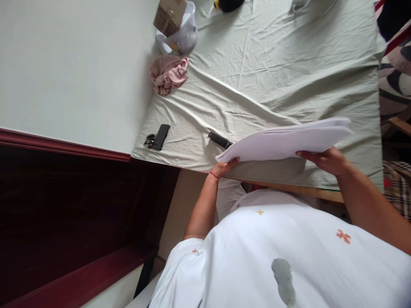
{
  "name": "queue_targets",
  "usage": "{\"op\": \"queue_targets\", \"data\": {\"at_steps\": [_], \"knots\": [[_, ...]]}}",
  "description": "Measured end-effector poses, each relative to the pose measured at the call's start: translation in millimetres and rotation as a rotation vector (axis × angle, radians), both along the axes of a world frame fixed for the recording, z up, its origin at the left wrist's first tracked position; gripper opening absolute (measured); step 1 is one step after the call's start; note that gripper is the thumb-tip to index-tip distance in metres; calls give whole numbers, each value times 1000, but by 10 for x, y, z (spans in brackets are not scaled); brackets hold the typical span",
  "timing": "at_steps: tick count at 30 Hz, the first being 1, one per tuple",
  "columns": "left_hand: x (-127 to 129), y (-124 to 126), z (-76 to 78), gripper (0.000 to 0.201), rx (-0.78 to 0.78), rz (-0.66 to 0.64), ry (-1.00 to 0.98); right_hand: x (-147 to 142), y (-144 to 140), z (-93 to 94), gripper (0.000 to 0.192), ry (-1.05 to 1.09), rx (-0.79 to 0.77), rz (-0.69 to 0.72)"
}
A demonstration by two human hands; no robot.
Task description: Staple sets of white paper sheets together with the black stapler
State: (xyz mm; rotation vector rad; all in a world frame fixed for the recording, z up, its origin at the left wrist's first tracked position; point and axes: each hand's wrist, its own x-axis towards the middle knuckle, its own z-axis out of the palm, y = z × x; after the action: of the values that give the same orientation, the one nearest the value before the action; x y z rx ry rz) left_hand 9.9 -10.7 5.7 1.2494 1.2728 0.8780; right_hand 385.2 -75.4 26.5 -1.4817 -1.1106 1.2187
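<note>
I hold a folded white cloth [285, 139] flat above the near edge of a bed with a pale green sheet [272, 64]. My left hand [225, 167], with a red thread at the wrist, grips the cloth's left corner from below. My right hand [327, 159] grips its right side, fingers curled under the fold. A black remote [218, 140] lies on the sheet just past the cloth's left corner.
A black phone [160, 137] with dark glasses beside it lies near the bed's left edge. A crumpled pink cloth [168, 75] and a white bag with a brown box [175, 23] sit by the wall. Dark red wooden furniture [64, 192] stands at left. Patterned bedding [394, 64] lies at right.
</note>
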Motion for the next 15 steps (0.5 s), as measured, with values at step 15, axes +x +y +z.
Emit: {"op": "queue_targets", "data": {"at_steps": [15], "knots": [[93,-58,159,45,-357,-141,-189,3,-8,49,38,175,-411,-84]]}}
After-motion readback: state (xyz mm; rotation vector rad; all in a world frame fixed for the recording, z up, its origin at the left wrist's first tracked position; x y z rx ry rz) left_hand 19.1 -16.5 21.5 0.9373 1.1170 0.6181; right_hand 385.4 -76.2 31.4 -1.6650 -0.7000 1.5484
